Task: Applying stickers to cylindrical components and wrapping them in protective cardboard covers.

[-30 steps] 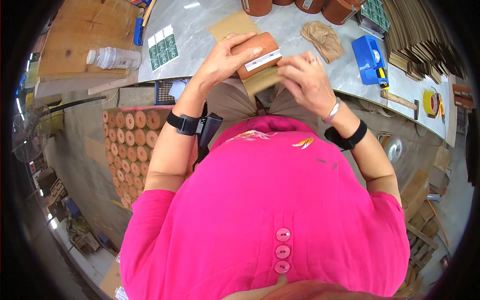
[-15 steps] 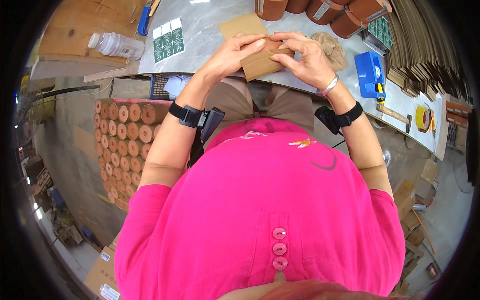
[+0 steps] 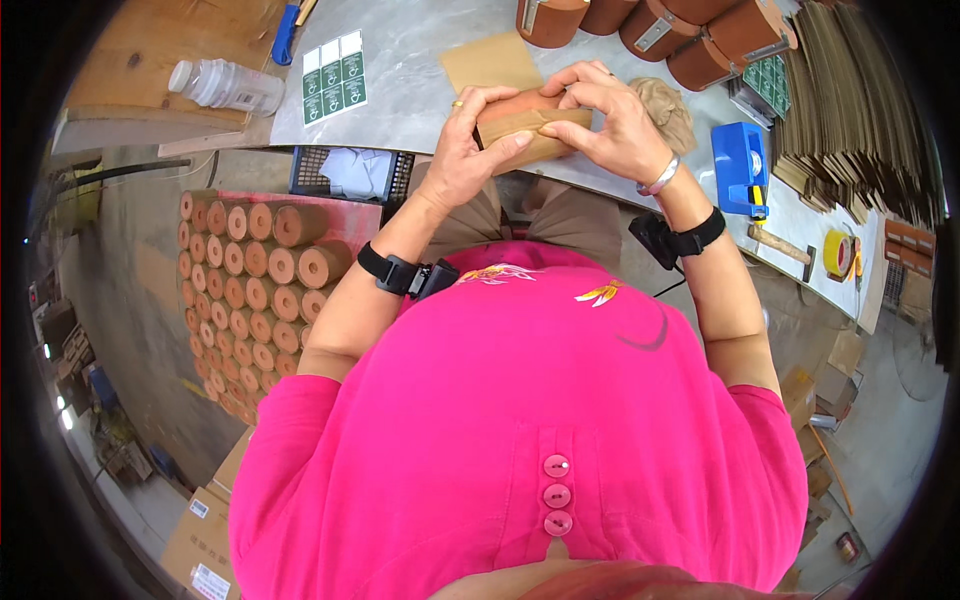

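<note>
At the near edge of the grey table, both hands hold a terracotta cylinder (image 3: 522,103) partly wrapped in a brown cardboard sheet (image 3: 545,150). My left hand (image 3: 465,150) grips its left end, with the thumb on the cardboard and the fingers over the far side. From the right, my right hand (image 3: 618,122) presses its thumb on the edge of the cardboard while the fingers curl over the top. A crumpled beige cloth (image 3: 664,112) lies just beyond the right hand. Flat behind the cylinder is a tan paper sheet (image 3: 488,60).
Terracotta cylinders with metal strips (image 3: 700,62) and stacked cardboard sheets (image 3: 850,105) stand at the far right. Nearer are a blue tape dispenser (image 3: 733,170), a hammer (image 3: 785,244) and yellow tape (image 3: 837,253). Left: a label sheet (image 3: 335,80), a plastic jar (image 3: 228,87), piled wrapped cylinders (image 3: 260,290).
The cardboard has been rolled further round the cylinder and lies closer to it. My left hand has moved down and round the left end; the right thumb now presses the cardboard's edge.
</note>
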A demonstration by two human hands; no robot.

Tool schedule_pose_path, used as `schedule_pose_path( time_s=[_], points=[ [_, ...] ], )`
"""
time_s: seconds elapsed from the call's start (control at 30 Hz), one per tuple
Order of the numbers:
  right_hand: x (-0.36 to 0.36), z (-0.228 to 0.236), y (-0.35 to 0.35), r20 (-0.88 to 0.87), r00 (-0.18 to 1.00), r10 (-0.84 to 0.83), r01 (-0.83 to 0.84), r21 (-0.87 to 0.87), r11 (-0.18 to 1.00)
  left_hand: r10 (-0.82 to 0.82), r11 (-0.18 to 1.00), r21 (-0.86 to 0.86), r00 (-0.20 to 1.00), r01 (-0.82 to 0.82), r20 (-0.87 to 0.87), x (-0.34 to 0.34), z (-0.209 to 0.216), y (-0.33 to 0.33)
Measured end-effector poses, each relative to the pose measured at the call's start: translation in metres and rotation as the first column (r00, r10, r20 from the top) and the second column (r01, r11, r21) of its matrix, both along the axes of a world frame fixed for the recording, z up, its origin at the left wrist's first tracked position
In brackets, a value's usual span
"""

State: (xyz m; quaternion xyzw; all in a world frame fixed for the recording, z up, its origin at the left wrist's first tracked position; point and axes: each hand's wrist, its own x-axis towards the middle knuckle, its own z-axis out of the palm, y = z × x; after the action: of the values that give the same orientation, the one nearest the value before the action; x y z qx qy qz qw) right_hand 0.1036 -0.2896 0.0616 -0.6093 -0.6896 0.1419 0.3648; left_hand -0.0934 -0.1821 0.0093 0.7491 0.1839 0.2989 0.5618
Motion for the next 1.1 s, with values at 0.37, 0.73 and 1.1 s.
schedule_pose_path(
  time_s=[0.37,0.73,1.1],
  points=[
    [0.002,-0.014,0.01,-0.227,0.971,0.068,-0.063,0.031,0.998,-0.084,0.994,-0.074,0.996,0.081,-0.029,-0.005,0.001,0.006],
    [-0.01,-0.035,0.022,-0.403,0.914,-0.044,0.047,-0.004,0.999,0.098,0.99,-0.101,0.995,-0.098,-0.006,0.003,0.0,-0.008],
    [-0.03,-0.035,0.011,-0.412,0.906,-0.091,0.133,0.074,0.988,0.146,0.966,-0.219,0.989,-0.138,0.021,0.0,0.01,-0.015]
  ],
)
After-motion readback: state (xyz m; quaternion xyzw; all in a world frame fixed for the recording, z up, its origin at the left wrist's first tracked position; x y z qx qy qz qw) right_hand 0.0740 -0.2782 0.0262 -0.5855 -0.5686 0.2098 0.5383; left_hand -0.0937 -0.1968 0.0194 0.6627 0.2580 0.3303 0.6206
